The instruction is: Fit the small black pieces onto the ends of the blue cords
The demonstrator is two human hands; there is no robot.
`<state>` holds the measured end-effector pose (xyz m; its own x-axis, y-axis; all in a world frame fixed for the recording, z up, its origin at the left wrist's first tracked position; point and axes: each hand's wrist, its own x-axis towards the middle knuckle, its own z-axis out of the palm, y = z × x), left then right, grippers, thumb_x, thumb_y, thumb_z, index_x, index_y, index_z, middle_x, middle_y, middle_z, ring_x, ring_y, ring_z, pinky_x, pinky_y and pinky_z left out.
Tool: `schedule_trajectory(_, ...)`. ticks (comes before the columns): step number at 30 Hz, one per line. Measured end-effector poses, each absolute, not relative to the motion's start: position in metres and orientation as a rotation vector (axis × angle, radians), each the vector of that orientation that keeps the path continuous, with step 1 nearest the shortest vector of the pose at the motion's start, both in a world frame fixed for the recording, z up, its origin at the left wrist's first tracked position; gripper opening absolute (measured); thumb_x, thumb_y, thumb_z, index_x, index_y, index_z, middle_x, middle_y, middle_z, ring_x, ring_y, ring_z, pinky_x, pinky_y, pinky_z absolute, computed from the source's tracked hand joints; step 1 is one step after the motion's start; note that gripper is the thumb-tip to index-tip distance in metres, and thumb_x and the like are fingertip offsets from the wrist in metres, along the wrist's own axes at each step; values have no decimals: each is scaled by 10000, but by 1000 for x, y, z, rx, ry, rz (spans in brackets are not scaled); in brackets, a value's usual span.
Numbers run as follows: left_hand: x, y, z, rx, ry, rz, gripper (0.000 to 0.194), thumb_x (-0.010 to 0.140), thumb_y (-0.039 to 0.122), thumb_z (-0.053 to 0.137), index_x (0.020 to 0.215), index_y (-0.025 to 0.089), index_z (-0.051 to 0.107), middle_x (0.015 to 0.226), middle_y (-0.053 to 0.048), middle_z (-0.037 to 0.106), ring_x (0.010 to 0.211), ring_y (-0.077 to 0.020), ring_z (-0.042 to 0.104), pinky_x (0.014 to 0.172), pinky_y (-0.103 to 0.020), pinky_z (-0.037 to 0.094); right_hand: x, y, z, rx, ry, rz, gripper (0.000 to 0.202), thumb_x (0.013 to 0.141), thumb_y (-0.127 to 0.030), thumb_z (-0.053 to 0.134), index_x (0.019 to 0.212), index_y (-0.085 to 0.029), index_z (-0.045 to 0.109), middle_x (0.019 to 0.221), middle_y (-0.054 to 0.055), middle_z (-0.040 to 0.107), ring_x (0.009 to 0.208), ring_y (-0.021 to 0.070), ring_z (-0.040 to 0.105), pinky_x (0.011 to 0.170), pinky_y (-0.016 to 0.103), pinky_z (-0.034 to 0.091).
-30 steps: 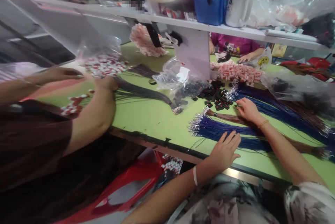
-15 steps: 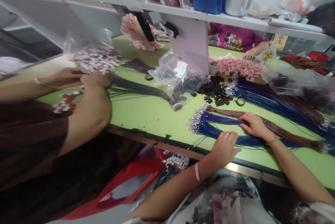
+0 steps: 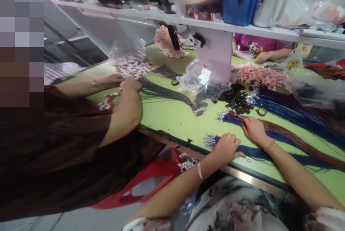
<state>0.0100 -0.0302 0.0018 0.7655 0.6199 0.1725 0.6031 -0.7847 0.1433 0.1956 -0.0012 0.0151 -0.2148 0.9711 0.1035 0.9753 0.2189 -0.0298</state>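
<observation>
My left hand (image 3: 227,147) is closed around the blue wire bundle (image 3: 258,152) nearest the table's front edge, just behind its silvery tips. Farther back, my right hand (image 3: 254,129) grips a purple-blue wire bundle (image 3: 235,118) near its tips. A brown wire bundle (image 3: 283,126) runs beside it, passing behind my right hand. Small black connectors (image 3: 237,98) lie in a pile beyond my right hand, with a roll of tape (image 3: 261,111) next to them.
At the left, a co-worker's hands (image 3: 131,84) are at red-and-white connectors (image 3: 132,66). Grey wires (image 3: 167,92) lie mid-table. A shelf (image 3: 183,20) crosses above, holding a blue basket (image 3: 238,9). Another person's hand (image 3: 262,57) shows across the table. Below is a red stool (image 3: 151,166).
The blue wires' tips, spread in one cluster before, now form two separate bunches. My right hand has moved nearer the tips of its bundle. The camera view has shifted left.
</observation>
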Motion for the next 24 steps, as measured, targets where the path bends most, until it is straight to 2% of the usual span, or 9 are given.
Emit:
schedule_trajectory(9,-3,-20,2,2909,1113,276,394,818,558,497,939,190,572,886,-76,564,856,-237,513,728,-355,393,213,-10,14,-1519,-2487,117,315,912,-436,452,1000,-183,618,913,84,589,855,207,508,757,305,360)
schedule_trajectory(11,-4,-16,3,2878,1100,317,493,797,622,473,965,173,586,951,-100,589,907,-249,530,774,-373,413,217,-9,15,-1514,-2389,133,322,928,-430,427,1006,-188,624,920,81,593,869,202,508,775,304,360)
schedule_trajectory(13,-4,-13,3,2857,1081,399,674,739,717,450,1087,155,581,1154,-153,572,1077,-289,505,899,-424,396,222,-4,16,-1629,-2219,61,312,945,-389,398,1033,-187,619,958,92,594,907,209,502,797,314,353)
schedule_trajectory(15,-4,-12,3,2846,1062,453,842,702,768,432,1278,157,488,1375,-176,445,1269,-325,381,1031,-477,304,227,2,15,-1785,-2089,-18,297,932,-381,424,1040,-183,618,978,107,591,931,229,492,792,330,346)
schedule_trajectory(17,-6,-12,2,2824,1038,421,927,697,781,425,1396,174,364,1470,-167,340,1354,-329,281,1086,-504,231,231,7,13,-1871,-2094,-5,271,911,-386,465,988,-188,634,935,102,589,899,232,492,758,326,343)
schedule_trajectory(18,-7,-11,3,2808,1019,392,935,699,780,426,1413,183,339,1480,-161,329,1360,-325,278,1092,-508,226,232,8,11,-1875,-2123,25,258,906,-383,473,944,-189,641,900,94,586,869,224,494,741,318,341)
schedule_trajectory(20,-9,-5,7,2769,973,373,877,728,753,434,1402,196,367,1464,-149,364,1342,-302,325,1089,-488,257,233,7,8,-1840,-2171,77,247,907,-367,475,872,-188,641,855,79,577,817,203,492,720,304,337)
schedule_trajectory(22,-10,13,17,2743,976,437,722,808,671,417,1364,210,428,1435,-126,413,1322,-264,360,1087,-455,283,233,5,5,-1803,-2169,89,241,906,-359,477,859,-187,639,850,75,576,805,196,492,718,298,337)
schedule_trajectory(24,-11,43,30,2734,1118,557,587,879,562,389,1352,220,445,1447,-104,396,1354,-256,307,1110,-470,239,233,3,3,-1789,-2149,89,241,904,-360,477,873,-187,642,850,74,578,810,197,495,720,297,338)
